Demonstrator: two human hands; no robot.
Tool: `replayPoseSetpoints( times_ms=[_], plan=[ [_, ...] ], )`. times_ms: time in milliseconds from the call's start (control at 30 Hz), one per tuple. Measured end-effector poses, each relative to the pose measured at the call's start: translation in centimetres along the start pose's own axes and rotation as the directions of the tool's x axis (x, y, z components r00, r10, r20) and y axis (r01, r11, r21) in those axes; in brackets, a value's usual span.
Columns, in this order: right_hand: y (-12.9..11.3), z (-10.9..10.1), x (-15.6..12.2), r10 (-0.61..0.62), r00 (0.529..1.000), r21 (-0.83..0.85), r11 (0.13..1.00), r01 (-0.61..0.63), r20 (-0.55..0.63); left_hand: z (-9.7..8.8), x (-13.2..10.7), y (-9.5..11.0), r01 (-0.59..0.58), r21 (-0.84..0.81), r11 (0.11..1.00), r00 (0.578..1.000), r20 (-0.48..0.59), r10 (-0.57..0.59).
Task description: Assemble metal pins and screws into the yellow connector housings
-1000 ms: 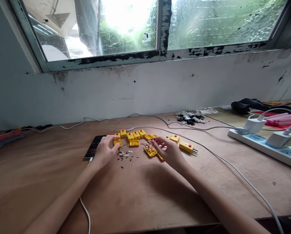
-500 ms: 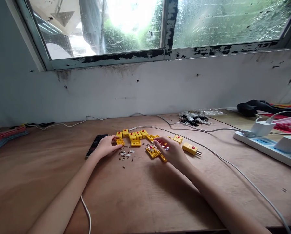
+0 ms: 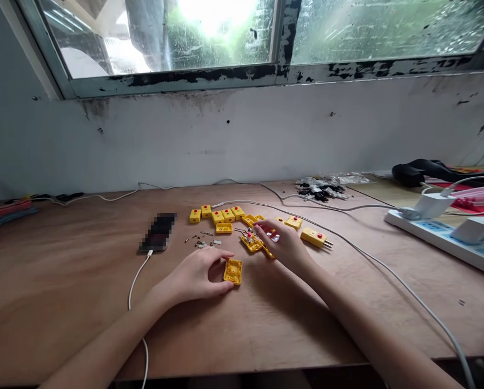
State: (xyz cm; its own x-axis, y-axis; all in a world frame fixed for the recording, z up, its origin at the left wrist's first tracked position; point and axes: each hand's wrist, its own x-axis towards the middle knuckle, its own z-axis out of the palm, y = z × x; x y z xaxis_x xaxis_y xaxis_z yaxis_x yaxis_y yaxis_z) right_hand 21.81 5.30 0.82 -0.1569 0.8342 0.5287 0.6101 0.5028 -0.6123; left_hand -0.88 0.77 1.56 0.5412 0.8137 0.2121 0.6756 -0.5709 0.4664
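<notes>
My left hand [image 3: 199, 274] grips a yellow plastic shell half [image 3: 233, 272] between thumb and fingers, its hollow side up, low over the front middle of the table. My right hand [image 3: 284, 243] is closed in a pinch beside an open yellow plug housing [image 3: 251, 243]. Something clear and shiny [image 3: 273, 235] shows in its fingers, too small to name. Thin metal pins lie left of those fingertips. Another empty yellow shell half [image 3: 224, 228] lies behind, near loose small screws and metal bits [image 3: 203, 243].
Several closed yellow blocks with red dots [image 3: 227, 215] stand in a row at the back. A yellow plug [image 3: 315, 237] with pins lies right. Also present are a phone [image 3: 158, 232] on a white cable, a power strip [image 3: 444, 240] and a black-and-white parts pile [image 3: 322, 189].
My left hand has come from beside the phone toward me and rightward, bringing a yellow shell half. The right hand stays by the open housing. The view has tilted slightly down.
</notes>
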Motion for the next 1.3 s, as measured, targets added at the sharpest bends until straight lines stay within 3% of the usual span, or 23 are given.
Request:
replayPoseSetpoints(
  times_ms=[133, 300, 400, 567, 767, 900, 1067, 1300],
  plan=[
    [-0.1, 0.1, -0.1, 0.014, 1.000, 0.002, 1.000, -0.014, 0.011, -0.1, -0.1, -0.2, 0.031, -0.049, 0.998, 1.000, -0.002, -0.031],
    [-0.3, 0.1, -0.3, -0.001, 0.998, 0.033, 0.999, -0.001, 0.067, 0.1, 0.1, 0.9, 0.073, 0.152, 0.986, 0.993, -0.103, -0.057],
    [-0.8, 0.0, -0.5, -0.005, 0.989, 0.054, 0.999, -0.003, 0.148, 0.5, 0.1, 1.1, 0.062, 0.171, 0.983, 0.994, -0.103, -0.044],
    [-1.6, 0.0, -0.7, -0.009, 0.951, 0.141, 0.989, -0.037, 0.310, 0.4, 0.0, 0.4, 0.012, 0.084, 0.996, 1.000, -0.024, -0.010],
    [-2.6, 0.0, -1.0, -0.029, 0.882, 0.177, 0.982, -0.062, 0.471, -0.1, 0.0, -0.3, 0.011, 0.051, 0.999, 0.999, -0.052, -0.009],
    [-2.9, 0.1, -1.1, -0.048, 0.878, 0.180, 0.983, -0.044, 0.476, -0.4, 0.2, -0.7, -0.027, 0.150, 0.988, 0.993, -0.113, 0.045],
    [-2.6, 0.4, -1.3, -0.065, 0.873, 0.199, 0.979, -0.037, 0.483, -0.2, 0.2, -0.1, -0.087, 0.148, 0.985, 0.983, -0.149, 0.109],
    [-2.3, 1.5, -1.5, -0.049, 0.887, 0.207, 0.977, -0.053, 0.458, 0.0, 0.1, -0.1, -0.017, 0.034, 0.999, 0.988, -0.156, 0.022]
  ],
)
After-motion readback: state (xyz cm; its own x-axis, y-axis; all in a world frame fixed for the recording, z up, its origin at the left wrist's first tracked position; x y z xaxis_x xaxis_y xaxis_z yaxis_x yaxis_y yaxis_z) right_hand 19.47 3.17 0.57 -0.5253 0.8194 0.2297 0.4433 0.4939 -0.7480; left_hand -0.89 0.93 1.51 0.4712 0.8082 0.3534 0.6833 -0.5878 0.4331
